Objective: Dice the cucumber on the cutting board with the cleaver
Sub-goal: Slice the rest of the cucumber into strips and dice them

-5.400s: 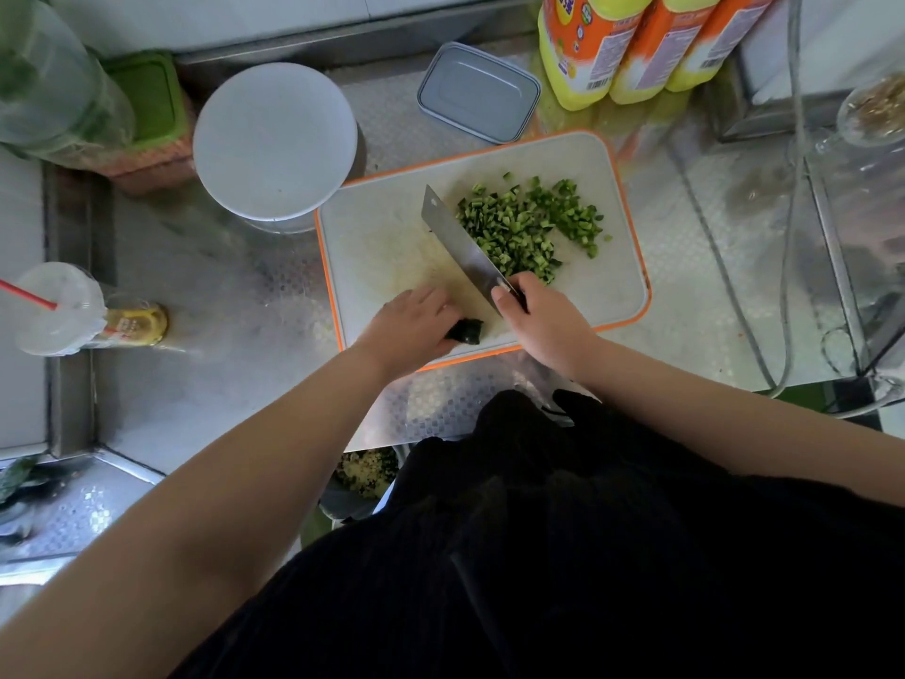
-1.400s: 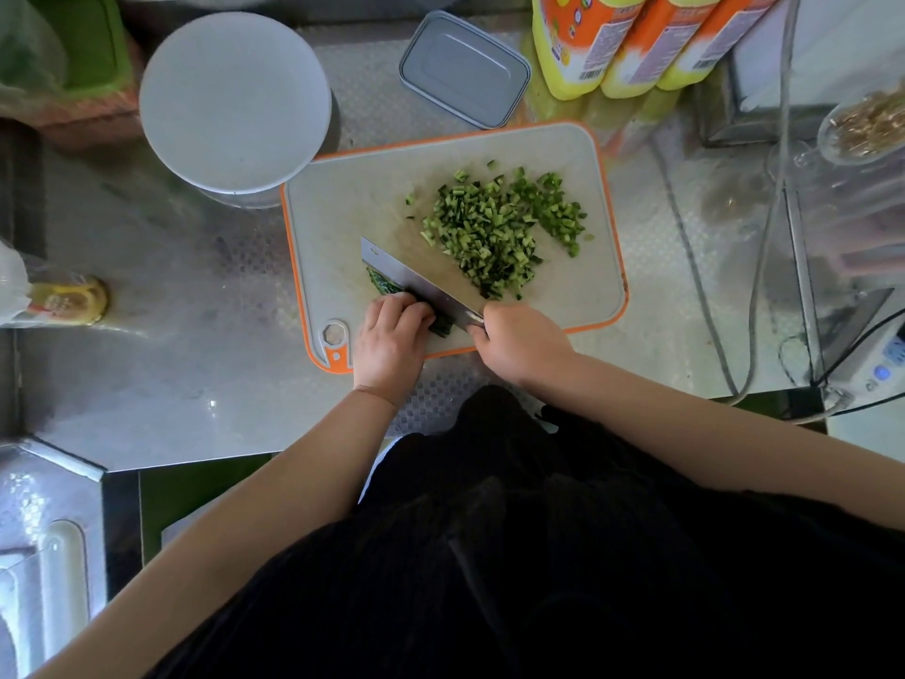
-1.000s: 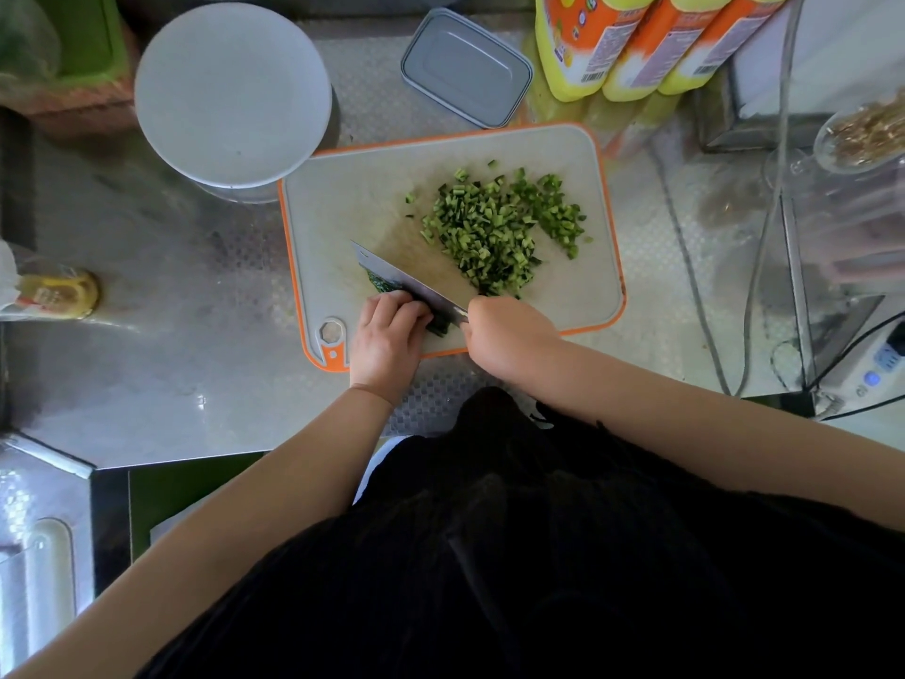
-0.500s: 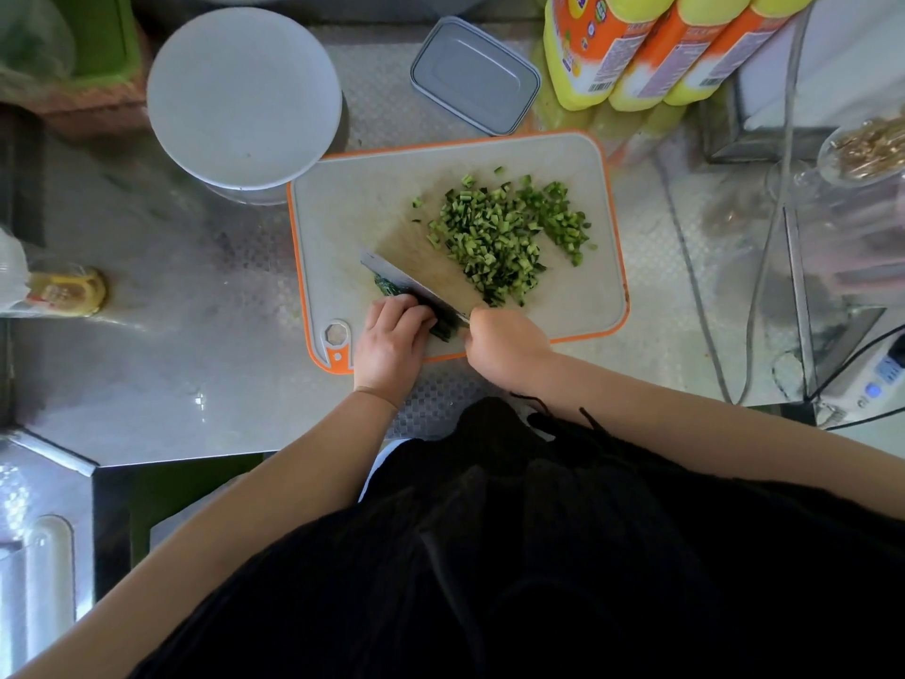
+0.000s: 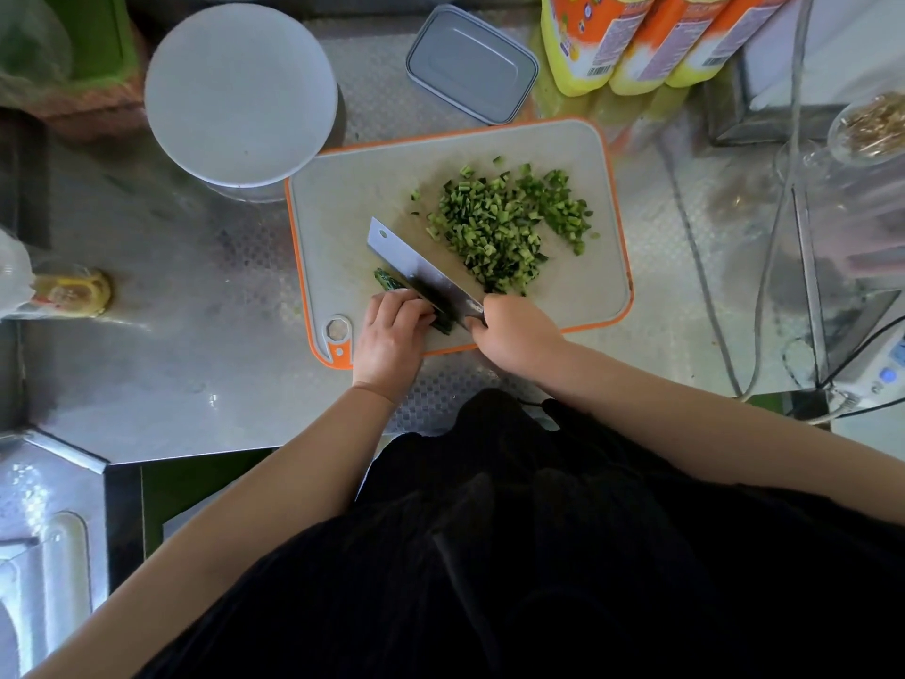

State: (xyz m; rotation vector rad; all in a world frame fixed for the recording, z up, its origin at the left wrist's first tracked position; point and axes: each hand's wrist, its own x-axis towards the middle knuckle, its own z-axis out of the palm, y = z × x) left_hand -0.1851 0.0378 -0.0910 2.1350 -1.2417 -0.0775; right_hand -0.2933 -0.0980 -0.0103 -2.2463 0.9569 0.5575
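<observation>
On the cutting board's point(image 5: 343, 208) near edge, a cucumber point(image 5: 392, 282) strip is held under the cleaver point(image 5: 416, 272).

The strip's long axis is laid diagonally, from far-left to near-right; only its dark far tip and a short near end are seen, the middle being covered by the blade and by the curled fingers of the left hand point(image 5: 389, 330), which are pressed down on it. The cleaver's blade is pointed far-left, along much the same line. Its handle is hidden inside the right hand point(image 5: 514, 330), which is wrapped around it. Whether the edge is touching the strip cannot be made out. Diced cucumber point(image 5: 504, 223) is heaped just beyond the blade.
</observation>
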